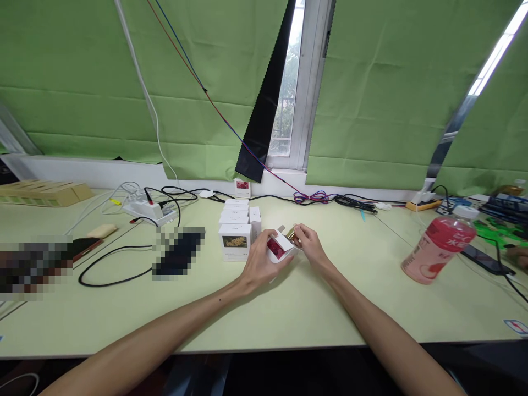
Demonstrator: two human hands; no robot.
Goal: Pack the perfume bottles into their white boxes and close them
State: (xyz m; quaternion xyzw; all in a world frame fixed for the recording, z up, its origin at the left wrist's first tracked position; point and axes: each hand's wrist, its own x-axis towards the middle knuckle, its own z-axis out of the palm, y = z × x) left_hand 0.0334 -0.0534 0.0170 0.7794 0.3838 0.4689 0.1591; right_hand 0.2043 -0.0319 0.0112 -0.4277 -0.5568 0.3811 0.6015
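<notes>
My left hand (pixel 260 259) is wrapped round a small white box (pixel 284 254) with a dark pink picture on its face. The box lies tilted, its flap open toward the right. At that end my right hand (pixel 308 242) pinches a shiny gold-coloured item (pixel 293 236), perhaps a small bottle or tube; its kind is unclear because the fingers cover part of it. Just left of my left hand stands a row of white boxes (pixel 236 242), the front one bearing a picture of yellow flowers.
Another small box (pixel 242 188) stands by the wall. A pink drink bottle (pixel 439 245) is on the right, near a phone (pixel 487 259). To the left are a power strip (pixel 150 210), looping black cable and a pixelated dark object (pixel 179 252). Part of another person's hand (pixel 517 256) shows at far right.
</notes>
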